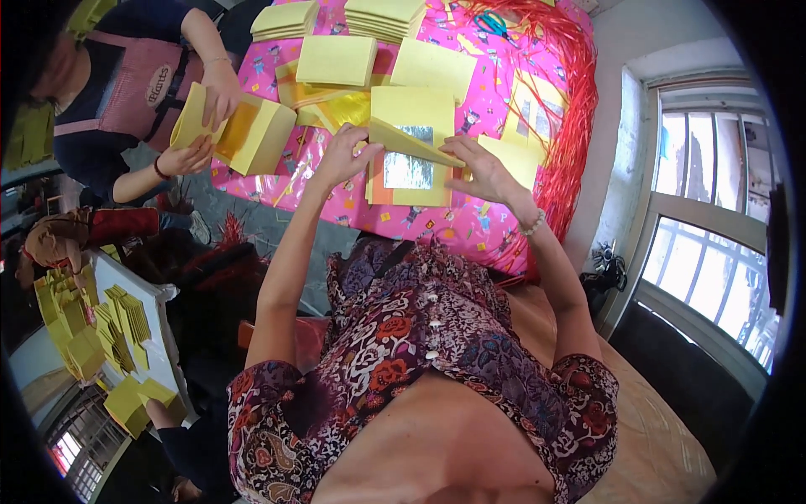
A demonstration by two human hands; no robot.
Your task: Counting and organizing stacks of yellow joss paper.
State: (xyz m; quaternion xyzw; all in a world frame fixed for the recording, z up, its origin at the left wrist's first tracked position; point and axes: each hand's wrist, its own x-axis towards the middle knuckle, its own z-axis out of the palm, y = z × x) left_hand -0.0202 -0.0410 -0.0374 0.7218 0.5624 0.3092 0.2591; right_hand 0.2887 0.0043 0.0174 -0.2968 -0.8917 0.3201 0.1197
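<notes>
My left hand (pixel 342 157) pinches the left end of a yellow paper sheet (pixel 395 139), fingers closed on its edge. At the sheet's right end, my right hand (pixel 485 170) grips it between thumb and fingers. The sheet is lifted and bent, its edge running aslant between my hands. Below it lies more yellow paper (pixel 411 102) with a silver foil rectangle (pixel 409 175) and an orange strip (pixel 380 186) at its left. All this rests on a pink printed tablecloth (pixel 336 197). How many sheets my fingers hold cannot be made out.
Yellow paper stacks (pixel 336 60) stand farther back. Red plastic strands (pixel 579 109) hang along the table's right edge, near teal-handled scissors (pixel 491 25). To the left, a co-worker in a pink apron (pixel 134 80) handles a yellow paper bundle (pixel 259 134). Another table (pixel 159 307) bears yellow piles.
</notes>
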